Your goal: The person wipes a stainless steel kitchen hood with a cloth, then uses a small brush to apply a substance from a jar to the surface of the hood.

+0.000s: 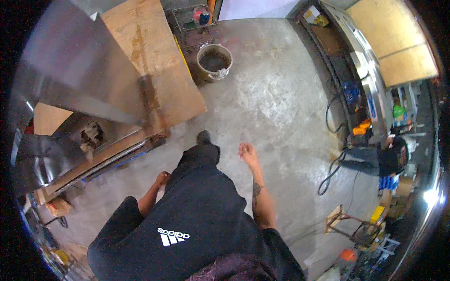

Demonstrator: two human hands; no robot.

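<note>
Right hand (247, 153) looks loose and empty; left hand (163, 178) curled, grip unclear. Step wide of the bucket (204, 71), upper centre.

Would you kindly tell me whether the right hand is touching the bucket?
No, the right hand hangs in the air, plainly apart from the bucket.

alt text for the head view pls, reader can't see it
A person in black clothes, seen from above, holds nothing visible: left hand close by the body, right hand out over a concrete floor. A wooden board lies at left, a bucket stands ahead, and another person is at far right.
</note>
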